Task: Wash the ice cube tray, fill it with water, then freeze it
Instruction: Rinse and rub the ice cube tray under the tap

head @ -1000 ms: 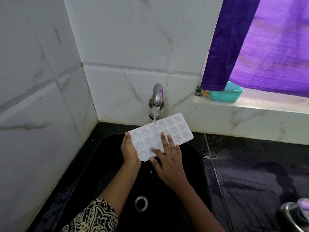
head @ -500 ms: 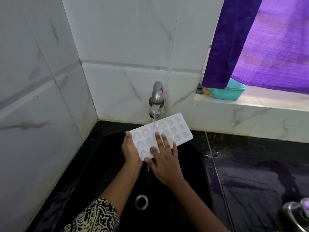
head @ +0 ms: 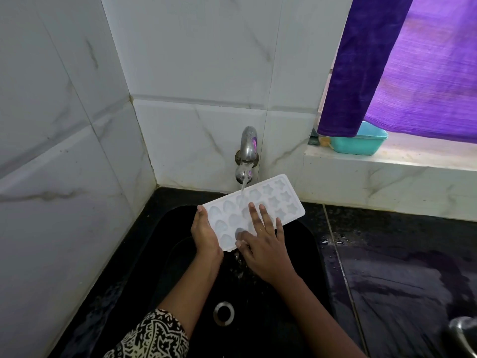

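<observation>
White marble-veined tiled wall (head: 206,60) fills the back and left. Purple fabric curtain (head: 413,73) top right, cut off by the frame; it covers the rear of the teal plastic tub (head: 361,146) at the left end of the pale stone window ledge (head: 387,161); small items left of the tub are too hidden to identify. Black wet counter (head: 400,267) on the right. Black sink basin (head: 160,254), interior dark, detail hard to read. White plastic ice cube tray (head: 278,200), shaped cavities up, is held over the sink's back edge, tilted, right end above the back right corner. Left hand (head: 205,235) grips the tray's left short end; its fingers are hidden underneath. Right hand (head: 265,246) lies on the tray top, fingers straight and spread, gripping nothing. Chrome wall tap (head: 247,148) runs a stream onto the tray's far long edge; water drips off the near corner. Black-and-cream patterned sleeve (head: 154,337), cut off at the bottom. Metal drain ring (head: 223,313). Shiny metal object (head: 464,334) at the bottom right corner, cropped, unidentifiable.
</observation>
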`<state>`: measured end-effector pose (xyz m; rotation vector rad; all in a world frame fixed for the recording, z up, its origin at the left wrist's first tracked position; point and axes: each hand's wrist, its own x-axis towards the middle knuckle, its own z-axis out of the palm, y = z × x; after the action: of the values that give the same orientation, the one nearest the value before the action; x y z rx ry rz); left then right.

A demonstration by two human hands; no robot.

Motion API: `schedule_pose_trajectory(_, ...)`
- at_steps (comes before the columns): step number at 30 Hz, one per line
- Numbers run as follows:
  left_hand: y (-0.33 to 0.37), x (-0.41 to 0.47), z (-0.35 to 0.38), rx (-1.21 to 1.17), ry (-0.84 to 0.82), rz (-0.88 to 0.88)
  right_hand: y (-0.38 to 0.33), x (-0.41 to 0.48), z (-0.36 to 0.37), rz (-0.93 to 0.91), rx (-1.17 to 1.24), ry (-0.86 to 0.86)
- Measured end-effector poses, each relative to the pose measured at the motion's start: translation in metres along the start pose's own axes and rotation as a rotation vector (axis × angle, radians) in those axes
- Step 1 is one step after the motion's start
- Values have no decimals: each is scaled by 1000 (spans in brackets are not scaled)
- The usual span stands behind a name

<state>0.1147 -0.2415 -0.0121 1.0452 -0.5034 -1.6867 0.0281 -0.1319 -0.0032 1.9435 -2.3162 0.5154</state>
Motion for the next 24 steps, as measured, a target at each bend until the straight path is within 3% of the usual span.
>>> schedule_pose_trajectory(2,-4,-2,0,-9,-8,-23,-3,4,-1,25,-50,59)
schedule_pose_trajectory(6,-1,1,3,-22,-5,23,-5,2,7,1,-42,-52)
schedule_pose_trajectory(24,-4,8,-7,30,-7,75,6,9,0,-48,-46,-80)
